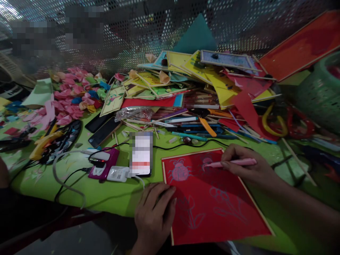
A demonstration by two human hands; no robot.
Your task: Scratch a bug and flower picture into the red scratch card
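Table point(124, 196): green top, crowded along its far half.

Paper flowers point(71, 95): pink heap with a few blue and yellow ones, far left, near the mesh wall point(111, 46).

Scissors point(45, 143): yellow handles, lying left of two dark phones point(105, 129), which rest side by side, screens off.

Power bank point(105, 166): magenta, cabled, touching a white charger point(117, 174) on its right.

Lit phone point(140, 154): upright to the viewer, just right of the charger, just left of the card.

Left hand point(156, 216): palm down, fingers loosely spread, grasping nothing. The fingertips press on the card's lower left edge.

Card point(212, 209): red, thin pale rim, lying flat on the near table edge between the two hands, turned slightly clockwise. It bears a pale ladybird point(179, 170) at upper left and flower outlines point(228, 203) lower down.

Pens point(196, 125): loose row of pens and sticks beyond the card, apart from it.

Card stack point(212, 76): yellow, blue and red sheets, heaped behind the pens.

Pen point(233, 163): pink, tip resting on the card near its top edge, barrel pointing right.

Right hand point(249, 168): fingers curled closed round the pen, resting over the card's upper right corner.

Red board point(300, 46): tilted, far right, above a green basket point(321, 92).
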